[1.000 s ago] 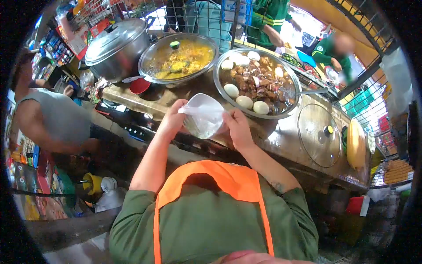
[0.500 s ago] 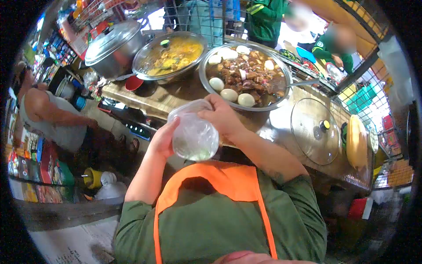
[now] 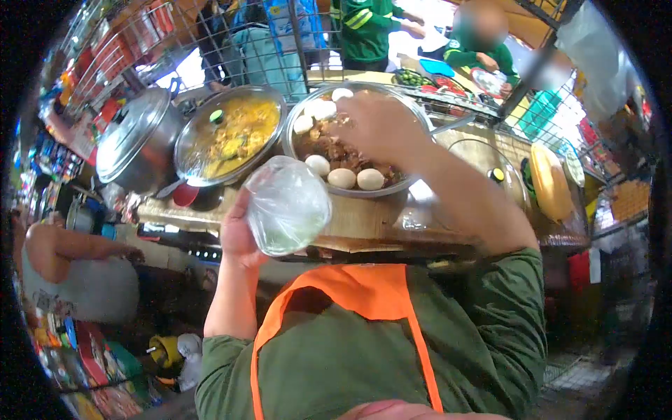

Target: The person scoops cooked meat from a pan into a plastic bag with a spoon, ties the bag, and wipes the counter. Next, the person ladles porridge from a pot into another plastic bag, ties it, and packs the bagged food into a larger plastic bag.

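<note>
A bowl wrapped in clear plastic (image 3: 288, 204) rests in my left hand (image 3: 241, 231), whose fingers curl round its left side. My right hand (image 3: 381, 129) is stretched over the large metal bowl of brown stew (image 3: 325, 147), hiding part of the meat; its fingers are blurred, and whether they hold anything is unclear. Whole white eggs (image 3: 341, 178) lie along the stew's near and far left edges. Left of it stands a pan of yellow stew (image 3: 241, 136) under a glass lid.
A lidded metal pot (image 3: 136, 140) and a red cup (image 3: 185, 195) are at the left. A glass lid (image 3: 514, 183) and a yellow oblong object (image 3: 549, 183) lie at the right. Behind the wire grille (image 3: 297, 42) are people in green; another person (image 3: 77, 273) is at the left.
My right hand has left the plastic-covered bowl and moved forward over the brown stew. My left hand keeps the bowl. The view has shifted to the right.
</note>
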The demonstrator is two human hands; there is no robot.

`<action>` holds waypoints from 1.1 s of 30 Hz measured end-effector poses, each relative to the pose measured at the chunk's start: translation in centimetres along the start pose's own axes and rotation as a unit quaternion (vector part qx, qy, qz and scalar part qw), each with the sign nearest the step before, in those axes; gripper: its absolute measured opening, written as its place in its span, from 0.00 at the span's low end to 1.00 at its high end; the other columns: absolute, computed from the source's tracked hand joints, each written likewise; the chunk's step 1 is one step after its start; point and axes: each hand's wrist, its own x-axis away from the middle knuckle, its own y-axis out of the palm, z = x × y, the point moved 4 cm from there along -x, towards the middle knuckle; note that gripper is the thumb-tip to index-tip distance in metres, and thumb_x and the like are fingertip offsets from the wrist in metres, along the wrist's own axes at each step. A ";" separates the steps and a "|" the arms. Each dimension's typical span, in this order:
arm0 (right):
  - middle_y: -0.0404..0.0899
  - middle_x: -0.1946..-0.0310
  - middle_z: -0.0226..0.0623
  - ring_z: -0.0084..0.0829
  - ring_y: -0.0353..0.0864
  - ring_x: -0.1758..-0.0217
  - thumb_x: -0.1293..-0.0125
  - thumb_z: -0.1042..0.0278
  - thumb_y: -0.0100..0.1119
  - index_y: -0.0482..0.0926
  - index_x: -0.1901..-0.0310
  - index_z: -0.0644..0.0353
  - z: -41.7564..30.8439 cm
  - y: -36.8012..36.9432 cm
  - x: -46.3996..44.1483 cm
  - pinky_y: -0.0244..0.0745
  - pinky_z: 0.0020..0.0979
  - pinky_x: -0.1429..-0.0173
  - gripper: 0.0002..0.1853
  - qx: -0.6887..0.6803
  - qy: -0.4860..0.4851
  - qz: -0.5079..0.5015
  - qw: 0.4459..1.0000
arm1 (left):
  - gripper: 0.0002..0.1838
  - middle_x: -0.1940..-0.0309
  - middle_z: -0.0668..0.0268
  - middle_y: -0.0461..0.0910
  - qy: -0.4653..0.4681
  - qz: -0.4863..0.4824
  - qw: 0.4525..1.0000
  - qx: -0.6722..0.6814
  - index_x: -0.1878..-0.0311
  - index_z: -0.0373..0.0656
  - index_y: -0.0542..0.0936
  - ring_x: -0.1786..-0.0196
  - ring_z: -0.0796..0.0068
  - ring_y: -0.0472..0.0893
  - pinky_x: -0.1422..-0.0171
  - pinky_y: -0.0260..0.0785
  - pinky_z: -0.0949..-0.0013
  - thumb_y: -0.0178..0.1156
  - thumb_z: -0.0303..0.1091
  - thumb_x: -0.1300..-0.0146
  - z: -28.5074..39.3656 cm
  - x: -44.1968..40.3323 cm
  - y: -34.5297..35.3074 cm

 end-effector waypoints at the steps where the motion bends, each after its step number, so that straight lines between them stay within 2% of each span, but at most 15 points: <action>1: 0.79 0.62 0.40 0.39 0.77 0.55 0.42 0.50 0.55 0.77 0.57 0.57 2.1 -1.5 -0.6 0.70 0.37 0.51 0.19 0.126 -0.013 -0.002 0.992 | 0.29 0.36 0.55 0.62 0.007 0.004 1.000 -0.001 0.34 0.44 0.59 0.35 0.51 0.63 0.34 0.56 0.43 0.45 0.48 0.34 0.8 -0.6 -0.1; 4: 0.80 0.61 0.37 0.37 0.78 0.55 0.40 0.59 0.50 0.77 0.57 0.53 10.4 -4.9 -0.9 0.70 0.40 0.50 0.13 0.448 0.055 -0.109 0.886 | 0.29 0.35 0.54 0.59 -0.004 0.012 0.998 0.058 0.34 0.45 0.58 0.36 0.44 0.62 0.43 0.61 0.32 0.41 0.51 0.34 3.0 -2.2 -1.1; 6: 0.79 0.64 0.37 0.35 0.78 0.58 0.41 0.63 0.49 0.77 0.63 0.53 17.1 -4.4 1.8 0.69 0.44 0.54 0.09 0.449 0.145 -0.174 0.864 | 0.29 0.33 0.55 0.56 0.025 0.004 1.000 0.011 0.33 0.48 0.58 0.35 0.41 0.60 0.49 0.60 0.25 0.41 0.51 0.34 4.7 -3.7 -2.2; 10: 0.78 0.69 0.36 0.34 0.78 0.63 0.42 0.67 0.48 0.77 0.66 0.52 18.0 -3.6 2.6 0.66 0.43 0.54 0.07 0.359 0.202 -0.181 0.893 | 0.32 0.33 0.55 0.55 0.023 -0.001 0.998 0.059 0.33 0.49 0.59 0.33 0.41 0.56 0.49 0.57 0.22 0.43 0.55 0.37 6.3 -5.5 -2.8; 12: 0.76 0.73 0.36 0.34 0.78 0.68 0.44 0.69 0.48 0.77 0.69 0.53 16.3 -4.0 1.9 0.66 0.39 0.53 0.06 0.483 0.075 -0.073 0.869 | 0.34 0.32 0.55 0.54 0.023 -0.020 1.000 0.007 0.33 0.48 0.59 0.32 0.42 0.54 0.43 0.53 0.24 0.44 0.58 0.38 6.1 -6.1 -3.0; 14: 0.76 0.73 0.35 0.34 0.78 0.68 0.46 0.72 0.50 0.77 0.73 0.54 12.6 -5.9 0.5 0.65 0.37 0.53 0.05 0.496 0.071 -0.073 0.863 | 0.37 0.31 0.56 0.52 -0.003 -0.100 0.994 0.034 0.32 0.47 0.56 0.31 0.44 0.53 0.37 0.50 0.30 0.42 0.60 0.38 6.2 -6.0 -1.8; 17: 0.77 0.77 0.34 0.31 0.78 0.69 0.49 0.71 0.53 0.78 0.80 0.53 10.1 -7.8 -0.1 0.66 0.37 0.58 0.06 0.535 -0.028 0.002 0.844 | 0.38 0.31 0.55 0.50 0.018 -0.098 0.995 0.018 0.31 0.45 0.53 0.30 0.46 0.51 0.33 0.46 0.35 0.37 0.62 0.37 5.9 -6.8 -2.0; 19: 0.74 0.79 0.32 0.30 0.75 0.69 0.53 0.71 0.54 0.76 0.84 0.52 9.4 -8.5 0.1 0.64 0.34 0.60 0.06 0.521 -0.171 0.098 0.831 | 0.37 0.30 0.55 0.49 0.035 -0.127 0.991 0.020 0.31 0.45 0.51 0.30 0.46 0.50 0.32 0.44 0.35 0.35 0.60 0.36 5.3 -7.0 -1.8; 21: 0.72 0.80 0.31 0.30 0.74 0.69 0.55 0.71 0.55 0.76 0.84 0.52 10.4 -7.4 0.0 0.63 0.34 0.61 0.04 0.508 -0.199 0.107 0.831 | 0.37 0.30 0.55 0.48 0.054 -0.155 0.986 0.024 0.30 0.44 0.50 0.29 0.46 0.49 0.31 0.43 0.36 0.33 0.59 0.35 4.8 -6.9 -1.2; 23: 0.69 0.81 0.29 0.30 0.72 0.70 0.57 0.71 0.54 0.75 0.82 0.52 10.8 -7.3 0.2 0.61 0.32 0.63 0.02 0.520 -0.229 0.120 0.814 | 0.35 0.29 0.58 0.46 0.078 -0.054 0.989 0.113 0.30 0.50 0.51 0.29 0.45 0.46 0.36 0.43 0.27 0.34 0.58 0.37 4.5 -7.0 -1.4; 27: 0.71 0.79 0.28 0.29 0.73 0.69 0.55 0.69 0.54 0.76 0.80 0.51 14.4 -3.2 1.0 0.62 0.33 0.61 0.02 0.423 -0.328 0.116 0.837 | 0.34 0.29 0.58 0.45 0.160 -0.074 0.972 0.158 0.30 0.50 0.51 0.28 0.47 0.45 0.34 0.39 0.30 0.38 0.51 0.38 2.3 -6.6 -0.5; 28: 0.71 0.79 0.28 0.29 0.73 0.69 0.55 0.69 0.54 0.76 0.80 0.51 15.3 -2.7 1.4 0.62 0.33 0.61 0.02 0.417 -0.337 0.120 0.836 | 0.33 0.29 0.58 0.45 0.170 -0.081 0.967 0.174 0.30 0.50 0.52 0.28 0.47 0.45 0.34 0.40 0.30 0.39 0.49 0.39 1.6 -6.6 0.0; 30: 0.71 0.75 0.27 0.29 0.73 0.63 0.50 0.69 0.51 0.74 0.79 0.50 17.3 -2.5 1.0 0.61 0.36 0.56 0.04 0.387 -0.220 0.092 0.891 | 0.33 0.29 0.59 0.46 0.188 -0.087 0.960 0.189 0.30 0.50 0.52 0.28 0.48 0.46 0.33 0.40 0.30 0.40 0.48 0.39 0.9 -6.8 -0.4; 31: 0.71 0.76 0.28 0.30 0.74 0.62 0.50 0.70 0.52 0.76 0.78 0.49 18.5 -2.9 0.9 0.61 0.37 0.55 0.05 0.405 -0.148 0.046 0.901 | 0.32 0.29 0.57 0.46 0.183 -0.106 0.969 0.129 0.30 0.47 0.52 0.28 0.49 0.46 0.32 0.38 0.32 0.41 0.44 0.38 0.3 -7.1 -0.8; 33: 0.71 0.76 0.28 0.30 0.74 0.62 0.50 0.70 0.52 0.76 0.79 0.49 20.3 -4.0 1.0 0.61 0.37 0.55 0.05 0.379 -0.136 0.028 0.915 | 0.31 0.29 0.56 0.47 0.181 -0.121 0.974 0.067 0.31 0.45 0.52 0.28 0.50 0.45 0.30 0.36 0.34 0.41 0.40 0.38 -0.6 -7.2 -0.5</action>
